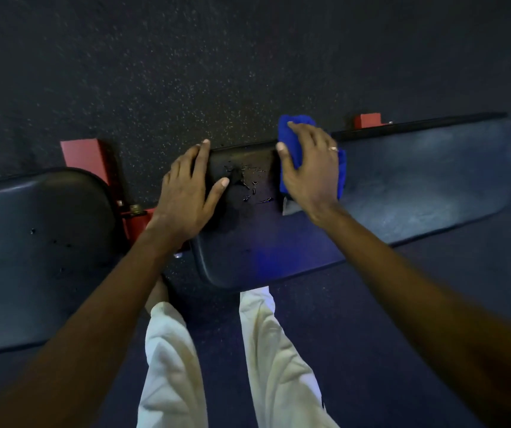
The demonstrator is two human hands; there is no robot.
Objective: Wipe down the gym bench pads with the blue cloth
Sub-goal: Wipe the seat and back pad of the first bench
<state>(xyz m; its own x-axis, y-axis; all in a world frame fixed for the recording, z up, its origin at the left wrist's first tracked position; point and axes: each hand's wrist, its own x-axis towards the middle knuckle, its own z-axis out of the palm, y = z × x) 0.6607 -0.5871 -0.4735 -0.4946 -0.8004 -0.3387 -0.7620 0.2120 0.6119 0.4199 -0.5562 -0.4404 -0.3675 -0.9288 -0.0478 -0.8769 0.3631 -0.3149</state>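
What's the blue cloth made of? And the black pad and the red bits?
Blue cloth: looks like soft fuzzy fabric, maybe microfibre; it folds and bunches. Bench pad: probably smooth vinyl; it shines, and droplets bead on it. Red frame: likely painted metal, straight hard edges.

Your right hand (313, 171) wears a thin, pale ring (334, 148) on one finger. Below the ring, your left arm (109, 288) and right arm (402, 267) are bare. Lower still, you wear loose, creased cream trousers (279, 350), with a small dark mark (323, 404) on the right leg.
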